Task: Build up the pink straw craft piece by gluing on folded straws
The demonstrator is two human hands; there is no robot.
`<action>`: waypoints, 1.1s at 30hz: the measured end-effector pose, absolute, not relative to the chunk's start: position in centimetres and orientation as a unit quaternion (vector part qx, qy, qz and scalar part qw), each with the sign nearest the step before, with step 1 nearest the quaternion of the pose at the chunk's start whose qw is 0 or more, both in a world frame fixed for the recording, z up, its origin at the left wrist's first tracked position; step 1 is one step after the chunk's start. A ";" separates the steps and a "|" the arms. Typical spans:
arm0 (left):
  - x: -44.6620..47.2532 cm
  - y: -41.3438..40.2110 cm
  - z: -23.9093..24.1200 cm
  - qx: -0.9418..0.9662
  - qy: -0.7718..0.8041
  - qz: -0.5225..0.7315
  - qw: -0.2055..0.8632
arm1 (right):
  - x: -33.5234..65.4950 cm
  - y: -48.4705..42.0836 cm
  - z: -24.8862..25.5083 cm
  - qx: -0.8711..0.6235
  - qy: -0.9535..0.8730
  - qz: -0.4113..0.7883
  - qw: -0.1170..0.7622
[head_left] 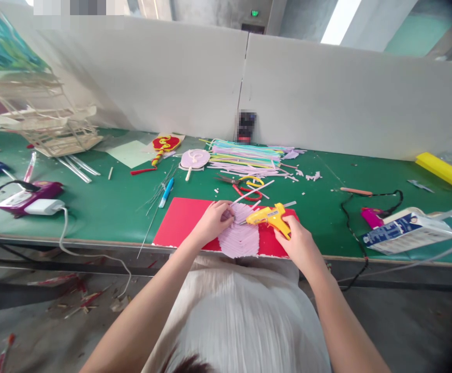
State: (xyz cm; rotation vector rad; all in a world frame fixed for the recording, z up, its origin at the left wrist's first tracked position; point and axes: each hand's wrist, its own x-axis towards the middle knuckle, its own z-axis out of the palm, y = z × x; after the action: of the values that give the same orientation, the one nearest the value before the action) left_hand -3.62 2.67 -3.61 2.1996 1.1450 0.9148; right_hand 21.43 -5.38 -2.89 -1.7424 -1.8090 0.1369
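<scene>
My right hand [297, 241] is wrapped round the handle of a yellow glue gun [270, 216]. The gun's nozzle points left, over a lilac leaf-shaped piece [239, 241] made of rows of fuzzy strips. My left hand [217, 220] is closed in a pinch at the piece's upper left edge, and a lilac pipe cleaner [253, 191] sticks out from its fingertips to the upper right. Beneath the piece lies a red board [187, 220] at the table's front edge. Red and yellow scissors [247, 189] rest just behind the board.
Bundled pipe cleaners [245, 155] lie at the back, beside a round lilac ornament [194, 159] and a red-yellow one [165, 145]. A blue pen-like tool [166, 192] is left of the board. Purple power sockets [31, 197] with cables stand left; a carton [408, 230] stands right.
</scene>
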 end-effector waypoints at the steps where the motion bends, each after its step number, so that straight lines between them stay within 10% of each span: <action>1: -3.6 2.7 -3.6 0.806 0.420 0.336 0.247 | 21.5 -5.4 -2.9 -0.659 -0.685 0.052 0.307; 33: -3.5 2.5 -3.1 0.802 0.423 0.332 0.258 | 23.1 -5.1 -2.8 -0.686 -0.653 0.028 0.321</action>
State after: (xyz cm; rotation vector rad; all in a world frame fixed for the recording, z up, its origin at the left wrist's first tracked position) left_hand -3.55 2.48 -3.14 2.1756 1.1466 0.9009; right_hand 23.12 -5.05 -2.79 -1.8020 -1.7143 0.0742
